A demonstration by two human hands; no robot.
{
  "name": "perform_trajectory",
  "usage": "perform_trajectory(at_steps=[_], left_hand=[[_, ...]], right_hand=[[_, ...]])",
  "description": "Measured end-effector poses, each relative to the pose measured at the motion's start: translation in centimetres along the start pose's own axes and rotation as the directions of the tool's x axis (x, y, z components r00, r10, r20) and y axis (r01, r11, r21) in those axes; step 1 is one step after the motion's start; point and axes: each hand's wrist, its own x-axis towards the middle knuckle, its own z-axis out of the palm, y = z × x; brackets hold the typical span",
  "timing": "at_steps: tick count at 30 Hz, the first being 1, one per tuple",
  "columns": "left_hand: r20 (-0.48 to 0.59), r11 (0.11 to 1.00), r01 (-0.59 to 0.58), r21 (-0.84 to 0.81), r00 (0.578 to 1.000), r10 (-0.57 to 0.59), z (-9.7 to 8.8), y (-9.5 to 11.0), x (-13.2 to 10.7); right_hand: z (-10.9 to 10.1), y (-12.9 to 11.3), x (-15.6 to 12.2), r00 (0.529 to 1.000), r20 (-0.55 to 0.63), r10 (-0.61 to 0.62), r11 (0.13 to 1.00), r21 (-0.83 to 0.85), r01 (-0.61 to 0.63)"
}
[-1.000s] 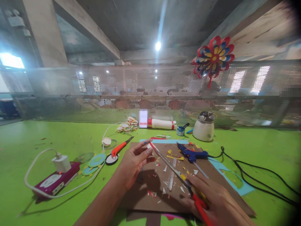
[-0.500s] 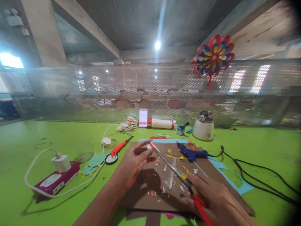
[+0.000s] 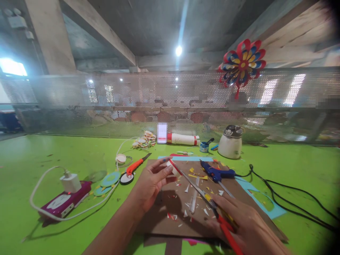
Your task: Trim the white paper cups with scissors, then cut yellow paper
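- Pinching the strip (image 3: 176, 168), white with a red edge, between thumb and fingers of the left hand (image 3: 150, 186), raised above the far part of the board (image 3: 151, 223); unable to tell its whole shape behind those fingers.
- Wrapping the right hand (image 3: 240, 217) round the scissors (image 3: 199, 191), blades slanting away toward the strip; cannot see how the fingers sit in the handles, with one red handle cut off at the bottom edge.
- Cannot tell whether the blades are parted, or whether the tips touch the strip or only meet it in view.
- Losing part of the board behind both hands, and part of a clear stick (image 3: 193, 203) behind the crossing blades.
- Finding scraps (image 3: 198, 177) of white, yellow and red about the stick, too small to tell singly.
- To the right, seeing a blue glue gun (image 3: 217, 173) on the board and blue paper (image 3: 277, 212) by its edge.
- To the left, seeing an orange knife (image 3: 135, 166), blue rings (image 3: 110, 179) and a purple power strip (image 3: 61, 202).
- Farther back, meeting a phone (image 3: 162, 133) with an unreadable screen, a white tube (image 3: 183, 139), a jar (image 3: 204, 147) and a flask (image 3: 230, 146).
- Making out little through the mesh (image 3: 106, 102) behind them.
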Motion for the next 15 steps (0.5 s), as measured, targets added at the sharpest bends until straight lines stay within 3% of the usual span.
perform_trajectory(at_steps=[4,15], left_hand=[[-0.009,1.0,-0.006,0.009,1.0,0.006,-0.06,0.09,0.06],[0.0,1.0,-0.01,-0.002,1.0,0.01,-0.02,-0.07,0.08]], right_hand=[[-0.24,-0.17,0.14,0.997,0.063,0.055,0.998,0.038,-0.057],[-0.36,-0.78,0.17,0.997,0.061,0.054,0.995,0.078,-0.059]])
